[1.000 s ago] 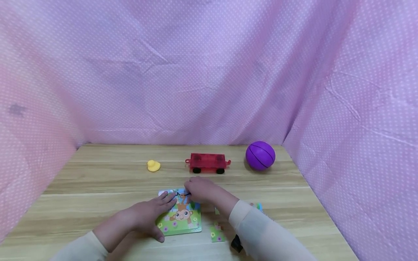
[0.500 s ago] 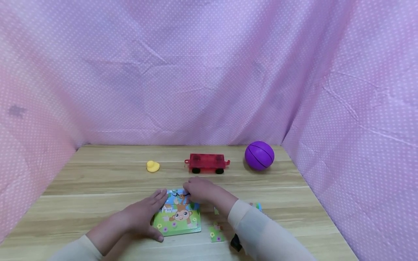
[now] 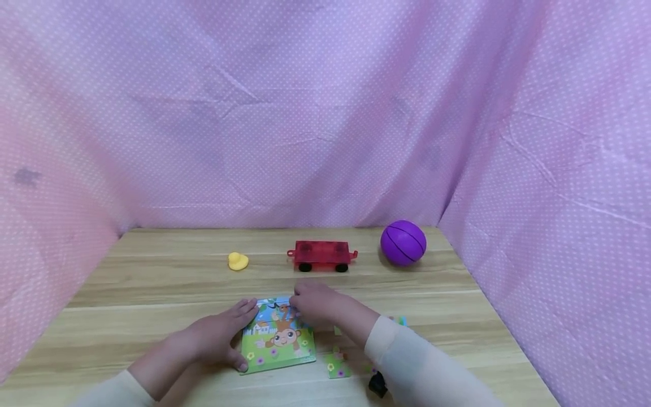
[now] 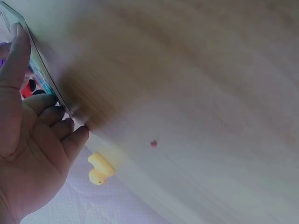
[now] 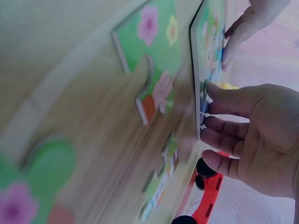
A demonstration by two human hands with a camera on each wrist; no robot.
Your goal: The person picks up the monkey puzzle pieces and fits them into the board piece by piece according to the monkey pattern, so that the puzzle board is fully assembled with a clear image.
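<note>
Steadying the puzzle board [image 3: 282, 342] at lower centre of the head view with a spread left hand [image 3: 216, 332], seemingly pinching its upper-right edge with the right hand [image 3: 317, 305], probably unfinished given loose pieces [image 3: 338, 367] to its right, unable to tell how much is fitted.

Pale wood-grain bench [image 3: 168, 288], yellow toy duck [image 3: 238, 262], red wagon [image 3: 321, 252] and purple ball [image 3: 403, 243] along its far side, monkey puzzle board [image 3: 277, 346] nearer, loose puzzle pieces [image 3: 338, 367] to its right

The puzzle [image 3: 277, 338] is green and blue (the cloth [image 3: 305, 113] dotted).
</note>
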